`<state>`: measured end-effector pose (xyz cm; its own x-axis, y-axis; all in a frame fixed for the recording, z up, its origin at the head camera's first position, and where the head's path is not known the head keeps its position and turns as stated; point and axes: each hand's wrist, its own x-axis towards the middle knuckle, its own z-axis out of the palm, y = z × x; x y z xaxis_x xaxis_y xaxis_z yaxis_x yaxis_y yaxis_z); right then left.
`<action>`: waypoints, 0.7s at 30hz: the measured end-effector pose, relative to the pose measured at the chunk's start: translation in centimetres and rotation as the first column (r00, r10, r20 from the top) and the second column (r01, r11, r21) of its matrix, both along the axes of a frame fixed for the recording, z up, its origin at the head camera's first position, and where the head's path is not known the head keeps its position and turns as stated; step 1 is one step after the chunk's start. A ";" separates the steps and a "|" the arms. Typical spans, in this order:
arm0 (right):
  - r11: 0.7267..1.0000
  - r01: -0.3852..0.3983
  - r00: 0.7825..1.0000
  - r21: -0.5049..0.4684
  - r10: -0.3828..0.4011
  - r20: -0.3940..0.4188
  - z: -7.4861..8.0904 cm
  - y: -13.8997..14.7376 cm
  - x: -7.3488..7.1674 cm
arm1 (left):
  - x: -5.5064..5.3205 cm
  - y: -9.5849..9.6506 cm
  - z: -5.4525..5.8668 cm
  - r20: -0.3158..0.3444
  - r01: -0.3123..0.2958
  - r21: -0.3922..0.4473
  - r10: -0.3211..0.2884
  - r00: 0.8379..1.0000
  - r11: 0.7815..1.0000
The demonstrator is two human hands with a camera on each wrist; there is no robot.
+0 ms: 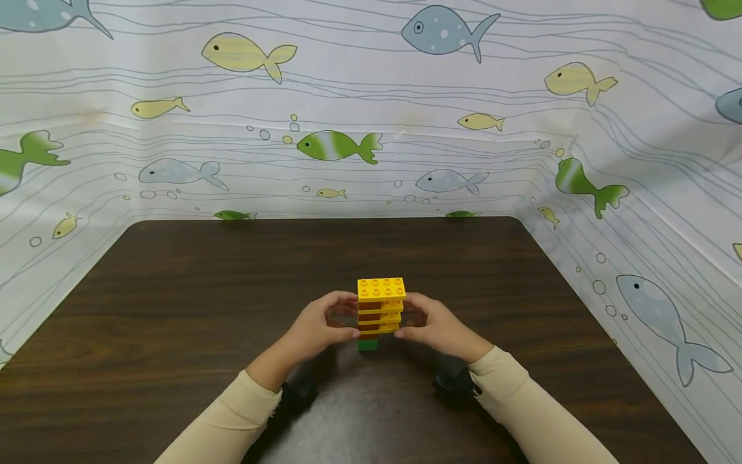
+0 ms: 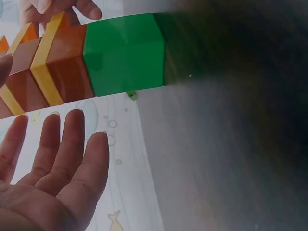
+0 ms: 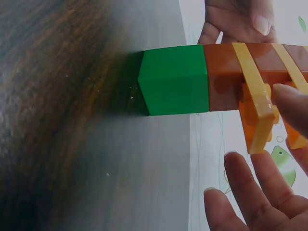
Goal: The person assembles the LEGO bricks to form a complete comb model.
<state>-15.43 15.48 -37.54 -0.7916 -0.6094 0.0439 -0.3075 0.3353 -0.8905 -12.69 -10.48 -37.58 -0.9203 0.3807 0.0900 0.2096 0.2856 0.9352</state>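
Observation:
A narrow tower of toy bricks [image 1: 380, 291] stands upright on the dark table, with a green block [image 2: 126, 57] at its foot. Above that, brown bricks [image 3: 224, 94] alternate with yellow plates [image 3: 257, 103] that jut out to the right; a studded yellow plate tops it. My left hand [image 1: 317, 324] holds the tower from the left, thumb at its near face and index fingertip at its side. From the right, my right hand [image 1: 436, 323] holds the jutting plates, its thumb in front and index finger partly hidden behind. The other fingers of both hands are spread, apart from the green block.
The brown wood-grain table [image 1: 203, 290] surrounds the tower. Behind and beside it hangs a white sheet [image 1: 359, 77] printed with fish. Dark wrist devices [image 1: 455, 383] sit below both cream sleeves [image 1: 232, 419].

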 end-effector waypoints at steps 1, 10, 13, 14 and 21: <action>1.000 0.002 1.000 0.006 -0.002 -0.007 -0.1 0.0 0.0 | 0.0 0.1 0.0 0.000 0.004 -0.001 -0.004 1.000 1.000; 1.000 -0.001 0.999 0.022 0.002 -0.043 -0.5 -0.2 -0.1 | -0.2 0.4 -0.4 0.006 0.013 -0.009 -0.013 1.000 1.000; 1.000 0.004 0.999 0.018 -0.003 -0.045 -0.5 -0.3 -0.1 | -0.2 0.5 -0.4 0.005 0.016 -0.010 -0.016 1.000 1.000; 1.000 0.006 0.999 0.017 -0.005 -0.045 -0.5 -0.3 -0.1 | -0.3 0.6 -0.4 0.008 0.014 -0.012 -0.014 1.000 1.000; 1.000 0.017 0.999 0.024 -0.016 -0.037 -0.4 -0.4 0.0 | -0.4 0.7 -0.3 0.027 -0.016 -0.015 0.017 0.999 1.000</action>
<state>-15.46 15.05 -37.97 -0.8000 -0.5972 0.0583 -0.3336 0.3619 -0.8705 -13.05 -9.80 -37.86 -0.9286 0.3664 0.0591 0.1789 0.3024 0.9363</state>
